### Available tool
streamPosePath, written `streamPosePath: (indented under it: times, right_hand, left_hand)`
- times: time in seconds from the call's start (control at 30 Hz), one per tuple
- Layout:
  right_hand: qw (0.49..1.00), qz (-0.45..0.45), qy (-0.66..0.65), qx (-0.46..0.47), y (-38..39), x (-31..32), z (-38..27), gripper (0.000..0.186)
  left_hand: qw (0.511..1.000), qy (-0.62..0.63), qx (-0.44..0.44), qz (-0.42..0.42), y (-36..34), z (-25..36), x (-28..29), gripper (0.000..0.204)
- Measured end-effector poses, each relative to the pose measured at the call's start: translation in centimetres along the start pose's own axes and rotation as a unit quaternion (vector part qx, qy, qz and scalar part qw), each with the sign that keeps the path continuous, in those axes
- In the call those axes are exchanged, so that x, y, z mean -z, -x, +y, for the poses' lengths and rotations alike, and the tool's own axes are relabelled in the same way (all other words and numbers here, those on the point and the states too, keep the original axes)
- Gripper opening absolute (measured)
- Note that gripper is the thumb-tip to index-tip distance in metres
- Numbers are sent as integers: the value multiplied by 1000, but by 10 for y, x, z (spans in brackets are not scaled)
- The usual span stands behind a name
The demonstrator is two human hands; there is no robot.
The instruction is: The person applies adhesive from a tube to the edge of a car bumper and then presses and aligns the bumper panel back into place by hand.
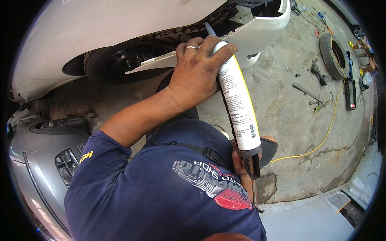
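Note:
A caulking gun [255, 168] holds a white sealant cartridge [240, 102] with printed text and a yellow stripe. My left hand [197, 66], wearing a ring, wraps around the cartridge's front end. From there the grey-blue nozzle [209, 29] points at the gap along the white car's bumper [257, 38]; whether its tip touches is not clear. My right hand [240, 161] grips the gun at its rear, close to my body and partly hidden behind the gun. The gun's bent metal rod [257, 207] sticks out toward me.
The bumper's edge stands away from the white body [120, 24], near a black wheel [124, 60]. A grey car [38, 160] is at left. On the concrete floor at right lie a loose tyre [333, 56], a power tool [319, 73], a metal bar [307, 92] and a yellow cord [321, 140].

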State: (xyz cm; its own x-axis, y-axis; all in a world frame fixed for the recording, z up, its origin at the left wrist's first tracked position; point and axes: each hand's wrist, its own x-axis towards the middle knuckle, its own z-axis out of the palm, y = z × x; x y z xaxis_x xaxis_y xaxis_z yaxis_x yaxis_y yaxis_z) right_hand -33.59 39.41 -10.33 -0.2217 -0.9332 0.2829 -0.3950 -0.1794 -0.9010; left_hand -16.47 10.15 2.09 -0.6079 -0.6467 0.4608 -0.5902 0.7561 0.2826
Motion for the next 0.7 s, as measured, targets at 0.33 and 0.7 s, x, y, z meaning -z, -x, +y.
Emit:
streamPosePath:
  times: [0.33, 0.7]
  right_hand:
    - [997, -28, 19, -70, -9, -1, -25, 42]
    - [996, -50, -27, -68, 7, 2, -19, 51]
  left_hand:
    - [1000, -19, 1, 4, -3, 4, 0, 72]
    - [1000, -10, -2, 11, -5, 9, 0, 75]
